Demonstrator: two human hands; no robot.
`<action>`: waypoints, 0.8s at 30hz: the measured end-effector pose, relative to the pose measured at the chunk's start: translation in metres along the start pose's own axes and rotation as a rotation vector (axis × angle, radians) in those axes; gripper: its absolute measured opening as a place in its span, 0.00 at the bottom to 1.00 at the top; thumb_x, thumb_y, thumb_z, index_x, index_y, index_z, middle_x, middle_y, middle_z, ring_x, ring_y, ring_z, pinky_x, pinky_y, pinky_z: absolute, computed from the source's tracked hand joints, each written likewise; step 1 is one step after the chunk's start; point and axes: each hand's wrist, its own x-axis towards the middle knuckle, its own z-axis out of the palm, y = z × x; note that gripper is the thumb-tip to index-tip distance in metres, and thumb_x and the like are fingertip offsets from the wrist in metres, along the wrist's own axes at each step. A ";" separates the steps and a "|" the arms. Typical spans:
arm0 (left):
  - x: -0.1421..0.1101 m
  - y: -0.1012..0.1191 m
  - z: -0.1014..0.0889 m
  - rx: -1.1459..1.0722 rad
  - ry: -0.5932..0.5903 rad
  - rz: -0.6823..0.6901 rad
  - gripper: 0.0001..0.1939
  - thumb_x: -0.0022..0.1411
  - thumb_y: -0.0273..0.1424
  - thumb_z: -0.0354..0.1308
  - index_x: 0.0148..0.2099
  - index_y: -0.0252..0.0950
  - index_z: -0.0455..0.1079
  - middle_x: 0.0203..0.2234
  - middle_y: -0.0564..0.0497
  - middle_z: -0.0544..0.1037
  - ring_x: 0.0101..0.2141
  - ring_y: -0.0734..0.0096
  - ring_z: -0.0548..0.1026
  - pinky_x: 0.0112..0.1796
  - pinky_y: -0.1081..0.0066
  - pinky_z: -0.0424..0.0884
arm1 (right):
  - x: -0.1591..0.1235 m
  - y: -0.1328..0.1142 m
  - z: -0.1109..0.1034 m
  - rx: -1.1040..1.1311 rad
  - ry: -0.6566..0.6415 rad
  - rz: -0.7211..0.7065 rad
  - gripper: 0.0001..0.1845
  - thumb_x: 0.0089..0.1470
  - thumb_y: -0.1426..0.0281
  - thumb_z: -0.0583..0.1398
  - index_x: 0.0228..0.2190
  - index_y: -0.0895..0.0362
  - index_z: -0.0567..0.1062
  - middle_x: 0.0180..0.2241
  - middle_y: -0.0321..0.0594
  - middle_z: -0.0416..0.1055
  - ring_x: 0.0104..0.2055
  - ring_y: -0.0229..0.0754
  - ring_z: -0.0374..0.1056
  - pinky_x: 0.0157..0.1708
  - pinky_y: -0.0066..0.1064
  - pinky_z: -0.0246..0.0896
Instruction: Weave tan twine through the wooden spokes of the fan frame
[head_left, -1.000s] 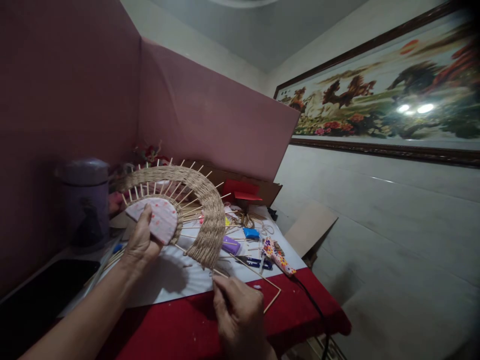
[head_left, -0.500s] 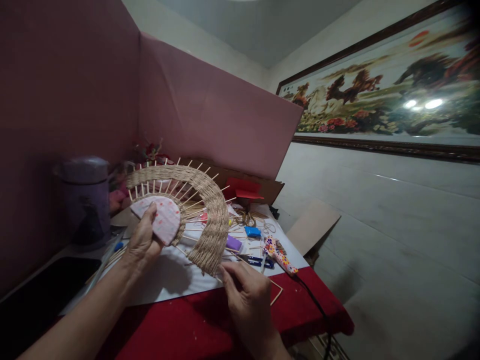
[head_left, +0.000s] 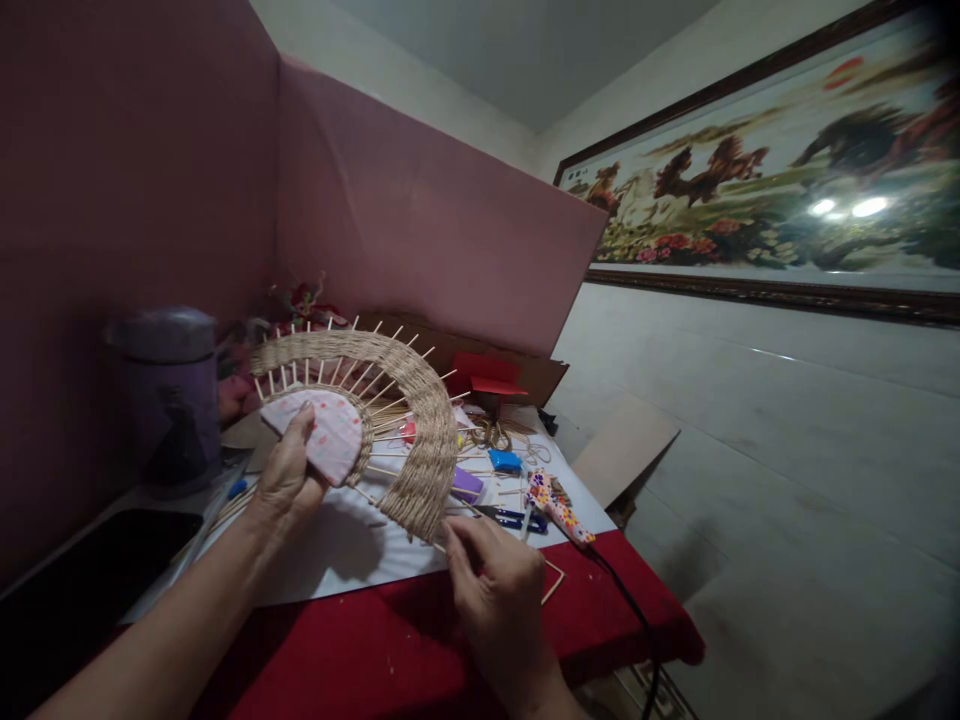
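My left hand (head_left: 287, 482) grips the pink fabric-covered centre (head_left: 324, 432) of a fan-shaped woven piece (head_left: 420, 420) and holds it up over the table. Thin wooden spokes stick out past its band of woven twine. My right hand (head_left: 495, 580) is closed in a pinch at the lower end of the woven band, on a thin strand or stick whose kind I cannot make out.
A white sheet (head_left: 352, 560) lies on a red tablecloth (head_left: 390, 660). A floral-patterned glue gun (head_left: 556, 508), blue scissors (head_left: 517, 519), a purple block (head_left: 466, 485), a blue block (head_left: 505, 461) and loose sticks lie beyond. A purple jug (head_left: 166, 390) stands left. A pink board (head_left: 420, 210) backs the table.
My right hand has moved up and right from the table's front edge to the lower end of the woven band. The left hand has barely shifted.
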 end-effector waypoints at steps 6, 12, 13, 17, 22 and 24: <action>0.001 0.001 -0.001 0.003 -0.021 0.008 0.09 0.60 0.26 0.50 0.38 0.37 0.71 0.27 0.52 0.79 0.28 0.75 0.77 0.33 0.76 0.74 | 0.001 0.007 -0.006 0.070 -0.006 0.073 0.07 0.54 0.71 0.56 0.27 0.56 0.74 0.23 0.38 0.72 0.26 0.37 0.67 0.27 0.26 0.56; -0.001 0.001 0.000 0.024 -0.052 -0.003 0.08 0.59 0.26 0.51 0.38 0.35 0.71 0.26 0.52 0.79 0.26 0.76 0.76 0.33 0.76 0.74 | 0.003 0.022 -0.006 0.144 0.017 0.131 0.07 0.53 0.70 0.57 0.26 0.55 0.75 0.25 0.37 0.72 0.27 0.37 0.68 0.27 0.26 0.58; -0.001 0.001 0.000 0.025 -0.056 -0.009 0.08 0.59 0.26 0.51 0.38 0.35 0.71 0.27 0.51 0.79 0.26 0.76 0.77 0.32 0.76 0.74 | 0.004 0.024 -0.006 0.150 0.024 0.125 0.07 0.53 0.70 0.57 0.26 0.55 0.75 0.24 0.37 0.72 0.27 0.37 0.68 0.27 0.26 0.59; 0.000 0.002 -0.001 0.042 -0.066 -0.006 0.08 0.60 0.26 0.51 0.37 0.34 0.71 0.26 0.51 0.79 0.25 0.76 0.77 0.32 0.77 0.74 | 0.008 0.030 -0.008 0.148 0.020 0.115 0.07 0.54 0.70 0.56 0.27 0.56 0.74 0.25 0.37 0.71 0.28 0.37 0.67 0.27 0.27 0.58; 0.001 0.003 -0.002 0.053 -0.079 -0.018 0.08 0.60 0.26 0.50 0.37 0.33 0.71 0.25 0.52 0.79 0.25 0.75 0.77 0.33 0.75 0.74 | 0.011 0.033 -0.011 0.108 -0.024 0.076 0.08 0.55 0.71 0.54 0.28 0.56 0.73 0.26 0.37 0.70 0.29 0.38 0.66 0.29 0.28 0.57; 0.001 0.002 -0.002 0.056 -0.081 -0.026 0.08 0.60 0.26 0.51 0.37 0.33 0.71 0.25 0.51 0.79 0.24 0.75 0.77 0.32 0.74 0.74 | 0.013 0.034 -0.012 0.067 -0.023 0.038 0.08 0.56 0.71 0.54 0.29 0.56 0.73 0.26 0.38 0.70 0.29 0.38 0.66 0.29 0.28 0.56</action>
